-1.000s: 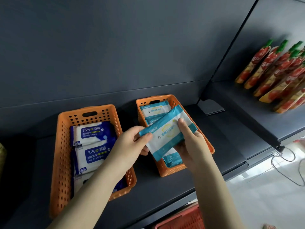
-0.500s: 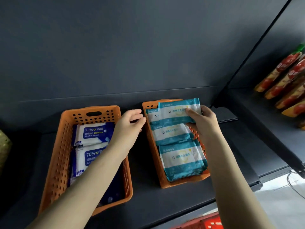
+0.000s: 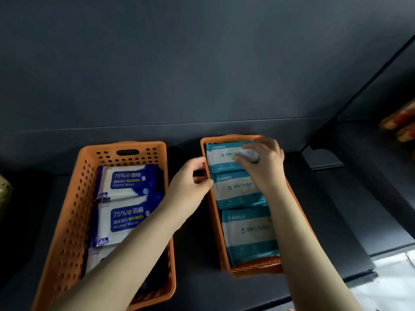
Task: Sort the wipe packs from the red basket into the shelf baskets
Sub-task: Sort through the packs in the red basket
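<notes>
Two orange baskets stand side by side on the dark shelf. The left basket (image 3: 74,198) holds blue-and-white alcohol wipe packs (image 3: 126,180) in a row. The right basket (image 3: 253,269) holds three teal-and-white wipe packs. My right hand (image 3: 265,162) lies bent over the rearmost teal pack (image 3: 221,158), which sits at the back of that basket. My left hand (image 3: 188,182) pinches the right basket's left wall between thumb and fingers. My left forearm crosses over the left basket and hides its front packs. The red basket is out of view.
The shelf's dark back panel rises just behind both baskets. Blurred red-orange pouches (image 3: 399,124) lie on the neighbouring shelf at the far right. An olive object (image 3: 4,191) shows at the left edge. Pale floor (image 3: 390,286) lies below the shelf front.
My right hand carried the teal pack from in front of the basket to its back end and laid it down there. My left hand let go of the pack and moved to the basket's left wall.
</notes>
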A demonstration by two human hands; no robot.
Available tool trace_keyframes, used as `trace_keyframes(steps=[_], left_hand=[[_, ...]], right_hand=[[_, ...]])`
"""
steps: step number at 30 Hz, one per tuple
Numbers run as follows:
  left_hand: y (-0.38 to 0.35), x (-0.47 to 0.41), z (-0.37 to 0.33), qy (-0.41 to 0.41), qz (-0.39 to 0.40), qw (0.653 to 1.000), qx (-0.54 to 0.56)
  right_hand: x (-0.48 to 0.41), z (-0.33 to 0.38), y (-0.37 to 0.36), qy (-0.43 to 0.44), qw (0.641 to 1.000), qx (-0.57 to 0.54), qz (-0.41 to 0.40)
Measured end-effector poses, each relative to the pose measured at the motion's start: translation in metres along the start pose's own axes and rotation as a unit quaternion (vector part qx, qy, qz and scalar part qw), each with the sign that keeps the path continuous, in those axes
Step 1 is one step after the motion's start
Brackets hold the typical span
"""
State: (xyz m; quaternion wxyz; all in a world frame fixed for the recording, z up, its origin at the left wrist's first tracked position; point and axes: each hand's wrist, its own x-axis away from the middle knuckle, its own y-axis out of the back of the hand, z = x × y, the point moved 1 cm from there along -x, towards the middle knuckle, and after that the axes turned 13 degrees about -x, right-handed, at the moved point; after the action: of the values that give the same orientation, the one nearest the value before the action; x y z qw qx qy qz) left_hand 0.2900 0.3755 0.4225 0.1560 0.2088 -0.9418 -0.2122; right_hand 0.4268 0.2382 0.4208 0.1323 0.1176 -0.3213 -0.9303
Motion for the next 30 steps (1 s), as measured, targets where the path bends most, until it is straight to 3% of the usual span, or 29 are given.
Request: trace_keyframes(steps=[7,12,17,23,27,30], left_hand=[[-0.002,-0.003,0.002,0.005,0.006,1.000,0.004],[0.016,0.003,-0.003,0.044,0.022,0.994,0.101],[0.078,0.031,-0.010,-0.081,0.008,0.995,-0.054],[0.193,0.102,0.014,-0.184,-0.063,0.945,-0.262],[0.274,0.154,0.063,-0.188,-0.098,0.910,-0.357],[0.332,0.186,0.106,-0.154,-0.110,0.914,-0.359]], right_hand=[[-0.002,0.004,-0.003,0.006,0.996,0.060,0.061],[0.005,0.014,0.013,0.005,0.997,0.028,0.067],[0.040,0.057,0.035,0.067,0.996,0.022,0.048],[0.121,0.154,0.017,0.183,0.982,-0.007,0.049],[0.173,0.215,-0.038,0.212,0.973,-0.022,0.088],[0.209,0.257,-0.090,0.212,0.970,-0.029,0.117]])
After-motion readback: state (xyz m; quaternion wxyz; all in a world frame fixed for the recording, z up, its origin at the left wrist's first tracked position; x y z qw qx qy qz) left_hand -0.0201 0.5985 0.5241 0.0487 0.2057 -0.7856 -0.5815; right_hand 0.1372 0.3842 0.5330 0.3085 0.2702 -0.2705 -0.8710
